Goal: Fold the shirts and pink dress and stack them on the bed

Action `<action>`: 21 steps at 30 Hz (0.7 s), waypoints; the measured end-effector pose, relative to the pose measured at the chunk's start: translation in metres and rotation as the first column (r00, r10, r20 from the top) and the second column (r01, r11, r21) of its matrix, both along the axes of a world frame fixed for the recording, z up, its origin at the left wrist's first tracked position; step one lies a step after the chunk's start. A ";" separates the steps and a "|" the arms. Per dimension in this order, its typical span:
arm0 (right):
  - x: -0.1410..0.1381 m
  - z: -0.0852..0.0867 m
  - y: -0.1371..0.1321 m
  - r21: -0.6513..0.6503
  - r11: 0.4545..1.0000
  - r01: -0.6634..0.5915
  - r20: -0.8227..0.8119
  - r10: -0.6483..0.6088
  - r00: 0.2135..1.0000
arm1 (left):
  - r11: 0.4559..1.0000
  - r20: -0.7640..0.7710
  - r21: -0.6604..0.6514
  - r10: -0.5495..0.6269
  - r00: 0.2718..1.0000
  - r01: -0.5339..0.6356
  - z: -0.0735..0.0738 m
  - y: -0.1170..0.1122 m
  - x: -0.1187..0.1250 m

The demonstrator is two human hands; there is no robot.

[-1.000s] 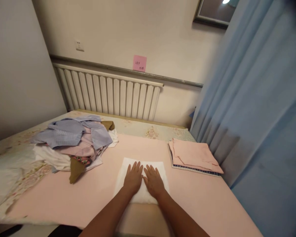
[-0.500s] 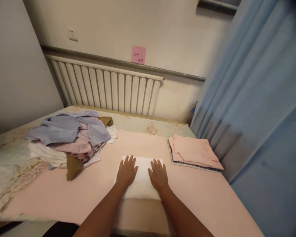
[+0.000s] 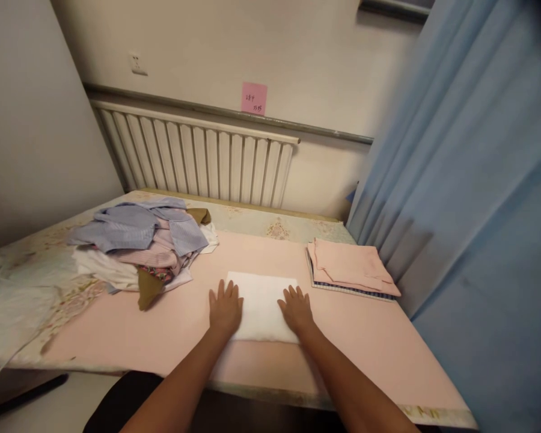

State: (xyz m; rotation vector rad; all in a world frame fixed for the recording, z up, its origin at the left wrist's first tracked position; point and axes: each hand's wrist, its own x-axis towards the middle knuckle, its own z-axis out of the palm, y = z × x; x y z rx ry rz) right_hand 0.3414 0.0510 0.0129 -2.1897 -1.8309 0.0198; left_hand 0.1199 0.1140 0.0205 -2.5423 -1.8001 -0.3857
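A flat white folded cloth (image 3: 262, 310) lies on the pink sheet (image 3: 162, 343) right in front of me. My left hand (image 3: 226, 308) rests at its left edge, palm down, fingers stretched out. Over the right edge lies my right hand (image 3: 296, 308), also flat with its fingers spread. Neither hand grips anything. To the right is a neat stack with a folded pink cloth (image 3: 354, 264) on top and a checked one showing beneath it.
A loose heap of clothes (image 3: 130, 228), blue, pink, white and olive, lies at the left. A white radiator (image 3: 198, 156) stands along the back wall under a pink note (image 3: 254, 98). A blue curtain (image 3: 433, 180) hangs on the right. A white cord (image 3: 15, 359) trails at the far left.
Both hands have shifted outward from the upper part of the white cloth to its left and right edges, uncovering more of its middle. The view has tilted and turned slightly.
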 end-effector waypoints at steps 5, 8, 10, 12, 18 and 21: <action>-0.050 0.005 -0.020 0.180 0.972 -0.154 0.043 0.148 0.988 | 0.991 0.024 0.017 -0.136 0.990 0.136 0.000 -0.031 0.034; -0.066 -0.007 -0.038 0.204 0.959 -0.194 0.052 0.188 0.981 | 0.988 0.021 -0.016 -0.155 0.988 0.155 -0.008 -0.043 0.033; -0.065 -0.012 -0.047 0.214 0.960 -0.183 0.055 0.175 0.983 | 0.988 0.020 0.005 -0.158 0.987 0.157 -0.013 -0.045 0.025; -0.057 -0.014 -0.052 0.218 0.962 -0.161 0.057 0.152 0.987 | 0.988 0.019 0.034 -0.154 0.988 0.154 -0.015 -0.045 0.017; -0.028 -0.017 -0.062 0.238 0.970 -0.055 0.067 0.040 0.997 | 0.996 0.021 0.024 -0.084 0.996 0.084 -0.014 -0.040 0.002; -0.017 -0.026 -0.068 0.268 0.963 0.015 0.058 -0.031 0.998 | 1.000 0.040 0.003 0.019 0.999 -0.019 -0.015 -0.037 -0.003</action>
